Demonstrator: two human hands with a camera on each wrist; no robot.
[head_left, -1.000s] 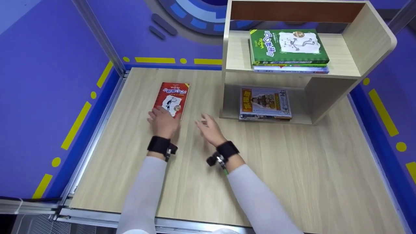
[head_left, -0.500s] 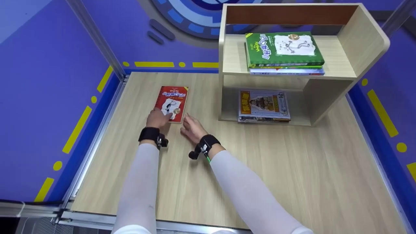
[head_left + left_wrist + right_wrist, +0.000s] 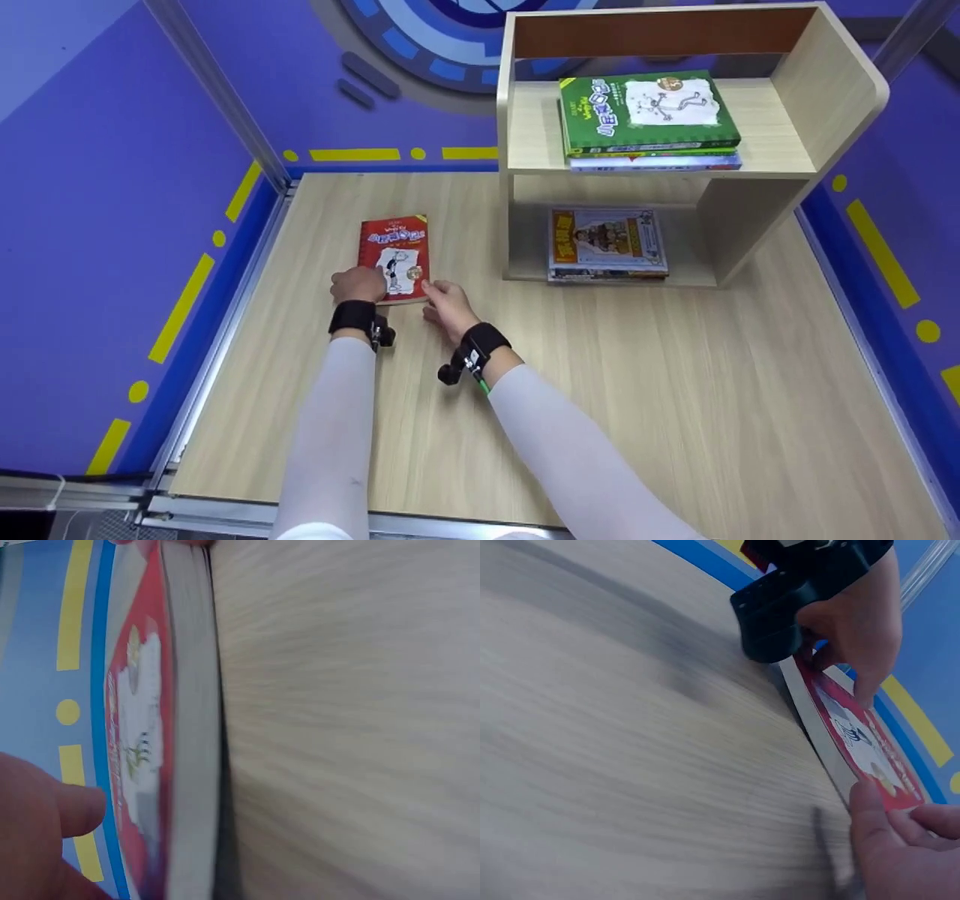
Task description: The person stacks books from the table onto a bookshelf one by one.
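A red paperback book [image 3: 397, 255] with a white picture panel lies on the left part of the table, its near page edge facing me. My left hand [image 3: 358, 285] grips its left side near the front corner, fingers curled. At the near right corner, my right hand [image 3: 450, 307] pinches it, thumb on the cover's edge. The right wrist view shows both hands on the book [image 3: 870, 750]; the right fingers under it are partly hidden. In the left wrist view, a dark line runs below the book's pages [image 3: 193, 727], and a left finger [image 3: 82, 810] shows at the left.
To the right stands a two-level wooden shelf [image 3: 791, 127]. A green book [image 3: 645, 112] tops a stack on its upper board. Below lies another stack under a yellow-and-white book [image 3: 606, 238]. Purple walls [image 3: 90, 247] border the wooden table [image 3: 600, 420].
The right hand has come left to the book's near right corner, and the left hand has taken hold of its left side. The book has slid slightly towards me and turned a little.
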